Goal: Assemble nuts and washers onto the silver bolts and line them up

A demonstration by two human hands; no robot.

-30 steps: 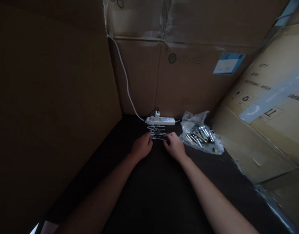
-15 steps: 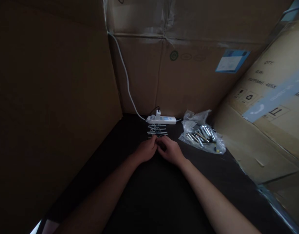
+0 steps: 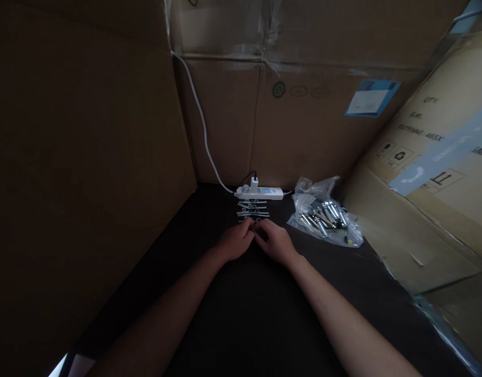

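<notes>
On a dark table top (image 3: 241,314) my left hand (image 3: 235,242) and my right hand (image 3: 276,242) rest close together, fingertips meeting over a small metal bolt. Both hands have their fingers curled in a pinch; what lies between them is mostly hidden. Just beyond the fingertips a short row of metal bolts (image 3: 252,208) lies side by side. To the right sits a clear plastic bag of bolts (image 3: 323,219), apart from my right hand.
A white power strip (image 3: 260,192) with a plug and white cable (image 3: 201,120) lies at the back of the table. Large cardboard boxes wall in the left (image 3: 79,173), the back (image 3: 303,115) and the right (image 3: 433,173).
My hands have drawn together from either side of the bolt row until the fingertips meet. In the last half second they have barely moved.
</notes>
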